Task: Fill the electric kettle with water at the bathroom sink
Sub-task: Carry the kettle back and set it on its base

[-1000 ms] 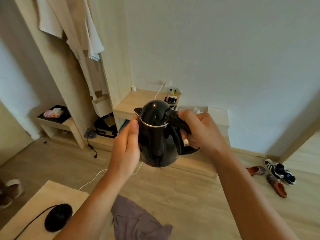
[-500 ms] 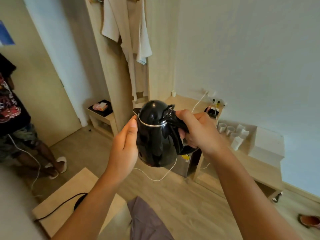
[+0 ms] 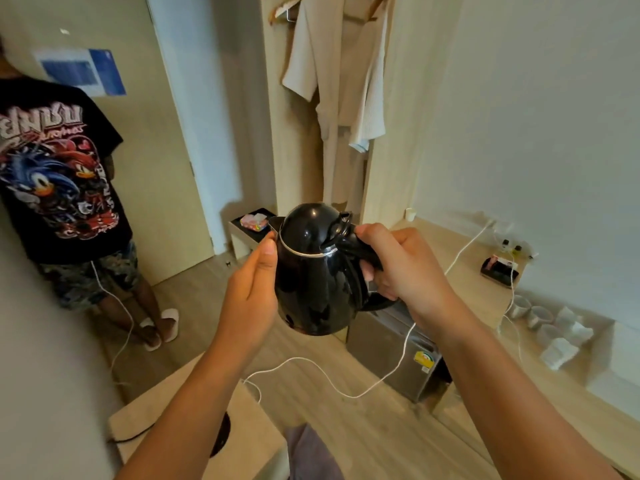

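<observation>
A glossy black electric kettle (image 3: 317,271) with a thin silver ring under its shut lid hangs in the air in front of me, upright. My right hand (image 3: 398,268) is wrapped around its black handle. My left hand (image 3: 251,292) lies flat against the kettle's left side, thumb up near the spout. The kettle's round black base (image 3: 221,436) with its black cord sits on a low wooden table (image 3: 166,420) at the bottom left, partly hidden by my left forearm. No sink is in view.
A person in a black printed T-shirt (image 3: 52,174) and slippers stands at the left by a door (image 3: 152,150). A white cable (image 3: 311,368) trails over the wooden floor. A small fridge (image 3: 398,355), a desk with cups (image 3: 536,313) and hanging robes (image 3: 339,81) lie ahead and right.
The view has swung left: the shoes and right wall have left the frame, and the door and the standing person have come in. Both hands keep the same hold on the kettle.
</observation>
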